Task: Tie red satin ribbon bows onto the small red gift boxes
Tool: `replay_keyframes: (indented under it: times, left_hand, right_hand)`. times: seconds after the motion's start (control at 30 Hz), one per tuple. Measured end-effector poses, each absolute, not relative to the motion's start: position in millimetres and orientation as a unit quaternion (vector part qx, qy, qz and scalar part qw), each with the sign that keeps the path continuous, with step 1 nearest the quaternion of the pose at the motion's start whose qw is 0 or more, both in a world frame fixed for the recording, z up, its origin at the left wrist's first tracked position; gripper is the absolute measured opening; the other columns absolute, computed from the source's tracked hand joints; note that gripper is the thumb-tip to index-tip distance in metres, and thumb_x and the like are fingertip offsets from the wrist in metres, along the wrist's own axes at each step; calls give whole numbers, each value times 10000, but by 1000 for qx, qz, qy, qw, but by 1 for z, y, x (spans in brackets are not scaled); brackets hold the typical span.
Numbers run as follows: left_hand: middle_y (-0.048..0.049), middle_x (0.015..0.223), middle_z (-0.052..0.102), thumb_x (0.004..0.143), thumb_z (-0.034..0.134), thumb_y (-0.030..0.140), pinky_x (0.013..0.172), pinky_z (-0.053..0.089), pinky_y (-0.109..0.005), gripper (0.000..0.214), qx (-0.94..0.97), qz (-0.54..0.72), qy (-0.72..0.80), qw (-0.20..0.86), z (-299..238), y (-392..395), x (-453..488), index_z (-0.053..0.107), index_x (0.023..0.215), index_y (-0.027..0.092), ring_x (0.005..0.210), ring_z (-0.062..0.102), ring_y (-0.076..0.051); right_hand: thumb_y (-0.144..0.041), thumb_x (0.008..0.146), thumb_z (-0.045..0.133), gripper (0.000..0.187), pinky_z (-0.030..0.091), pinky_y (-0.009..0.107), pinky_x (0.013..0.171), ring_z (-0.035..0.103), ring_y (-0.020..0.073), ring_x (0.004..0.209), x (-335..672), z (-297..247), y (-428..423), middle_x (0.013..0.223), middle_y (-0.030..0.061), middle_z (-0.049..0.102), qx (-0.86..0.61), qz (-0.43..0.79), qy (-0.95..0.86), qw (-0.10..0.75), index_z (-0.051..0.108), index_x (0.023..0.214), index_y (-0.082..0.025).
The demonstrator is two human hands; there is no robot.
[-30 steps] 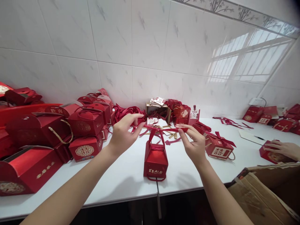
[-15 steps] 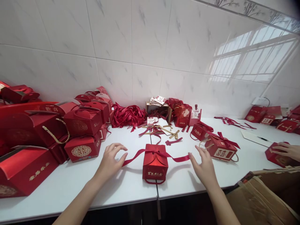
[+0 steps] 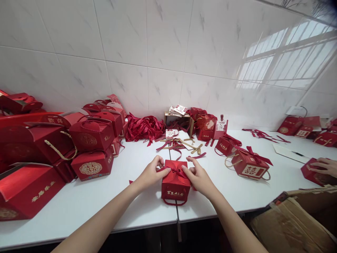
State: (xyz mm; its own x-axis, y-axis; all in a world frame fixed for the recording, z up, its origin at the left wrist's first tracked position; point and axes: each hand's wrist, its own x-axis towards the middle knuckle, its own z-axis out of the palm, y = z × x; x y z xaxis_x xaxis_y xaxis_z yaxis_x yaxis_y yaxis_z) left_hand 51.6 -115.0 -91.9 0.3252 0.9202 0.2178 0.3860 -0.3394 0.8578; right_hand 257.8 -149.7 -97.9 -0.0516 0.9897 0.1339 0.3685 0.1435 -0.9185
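A small red gift box (image 3: pixel 176 184) with gold lettering stands on the white table (image 3: pixel 142 196) near its front edge. A red ribbon (image 3: pixel 176 171) crosses the box's top. My left hand (image 3: pixel 151 173) pinches the ribbon at the box's left top edge. My right hand (image 3: pixel 198 176) pinches it at the right top edge. Both hands have fingers curled close together over the knot area.
Stacked red gift boxes (image 3: pixel 91 135) fill the left side. A heap of red ribbons (image 3: pixel 143 127) and a small open carton (image 3: pixel 179 121) lie at the back. Finished boxes (image 3: pixel 249 165) sit to the right, where another person's hand (image 3: pixel 322 165) rests on a box. A cardboard box (image 3: pixel 292 225) stands at lower right.
Both hands came in from the ribbon's spread ends to the top of the box, gathering the ribbon there. Before that, the ribbon was held up higher above the box.
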Motion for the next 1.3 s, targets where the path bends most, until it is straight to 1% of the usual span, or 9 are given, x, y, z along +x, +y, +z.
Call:
replay_keyframes:
  times: [0.17, 0.27, 0.4, 0.5, 0.57, 0.73, 0.9, 1.0, 1.3]
  left_hand:
    - [109, 519, 384, 759, 583, 430, 506, 297, -203, 285, 739, 336, 470, 346, -75, -118, 40, 412, 852, 223, 490, 371, -100]
    - [71, 531, 484, 784, 514, 359, 506, 315, -213, 165, 760, 277, 488, 327, -62, -110, 28, 490, 850, 209, 507, 433, -120]
    - [0, 606, 605, 704, 579, 280, 507, 335, -220, 110, 797, 71, 475, 366, -41, -96, 15, 616, 719, 178, 555, 497, -135]
    - [-6, 581, 583, 697, 644, 335, 462, 280, -212, 173, 803, -31, 359, 474, -27, -95, 17, 676, 703, 164, 510, 438, -107]
    - [-2, 569, 547, 724, 645, 422, 435, 232, -211, 284, 787, -4, 301, 538, -21, -101, 24, 701, 749, 145, 464, 351, -76]
    - [4, 594, 502, 834, 517, 457, 467, 280, -207, 380, 757, 203, 335, 522, -29, -130, 51, 708, 854, 129, 515, 355, -83]
    - [-36, 768, 551, 836, 443, 213, 624, 409, -268, 263, 830, 314, 393, 239, -52, -152, 70, 695, 761, 197, 691, 501, -154]
    - [-61, 945, 532, 808, 425, 125, 655, 440, -282, 277, 855, 312, 396, 122, -61, -159, 74, 682, 857, 215, 754, 533, -164]
    - [-98, 1112, 488, 900, 407, 155, 735, 479, -297, 296, 882, 354, 270, 155, -73, -146, 62, 663, 1034, 220, 795, 549, -139]
  right_hand:
    - [-429, 798, 580, 281, 242, 207, 461, 256, 87, 452, 275, -93, -149, 490, -128, 267, -516, 334, -614, 495, 397, 875, -230]
    - [-318, 811, 561, 266, 289, 217, 501, 329, 90, 520, 288, -84, -159, 582, -71, 345, -481, 266, -716, 429, 363, 668, -215]
    - [-172, 785, 531, 250, 366, 253, 580, 455, 121, 621, 291, -78, -169, 702, 1, 447, -496, 97, -789, 350, 439, 553, -183]
    - [-192, 811, 531, 276, 372, 268, 563, 442, 122, 584, 281, -79, -169, 669, 6, 437, -512, -15, -754, 410, 499, 538, -179]
    - [-204, 815, 549, 268, 377, 264, 553, 443, 123, 580, 272, -79, -167, 653, 7, 444, -488, -37, -731, 476, 549, 548, -177]
    - [-262, 804, 604, 187, 386, 248, 507, 470, 121, 579, 252, -71, -172, 683, 17, 514, -441, 122, -715, 529, 686, 650, -195]
    - [-275, 787, 620, 171, 454, 278, 613, 542, 150, 652, 240, -66, -176, 712, 25, 566, -463, 238, -707, 478, 716, 656, -221]
    - [-229, 760, 615, 165, 467, 287, 657, 565, 157, 679, 237, -65, -175, 717, 28, 588, -490, 272, -694, 452, 704, 621, -216]
    - [-153, 626, 558, 127, 377, 250, 569, 504, 133, 610, 242, -53, -168, 598, -12, 523, -518, 359, -679, 376, 571, 501, -172]
